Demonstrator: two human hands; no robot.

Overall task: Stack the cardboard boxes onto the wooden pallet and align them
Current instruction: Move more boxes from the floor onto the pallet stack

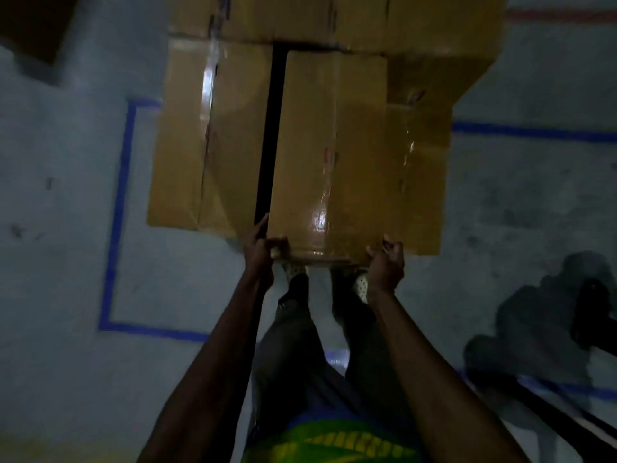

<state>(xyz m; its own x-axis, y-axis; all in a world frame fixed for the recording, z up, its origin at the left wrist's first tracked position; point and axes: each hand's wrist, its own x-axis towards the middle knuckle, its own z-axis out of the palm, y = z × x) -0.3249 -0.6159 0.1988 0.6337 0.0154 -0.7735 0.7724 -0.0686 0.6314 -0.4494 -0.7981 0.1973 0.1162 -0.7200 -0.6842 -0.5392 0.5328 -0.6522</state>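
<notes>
A taped brown cardboard box [329,155] sits in front of me on top of the stack. My left hand [260,248] grips its near left corner and my right hand [387,262] grips its near right corner. A dark gap separates it from a second box [210,138] on its left. More boxes [334,18] stand behind in a far row, and a lower box [420,182] shows at the right. The wooden pallet is hidden under the boxes.
Blue tape lines [115,228] mark a rectangle on the grey concrete floor around the stack. My feet [297,279] stand just under the box's near edge. A dark object [591,315] and its shadow lie at the right. A dark brown shape [33,25] fills the upper left corner.
</notes>
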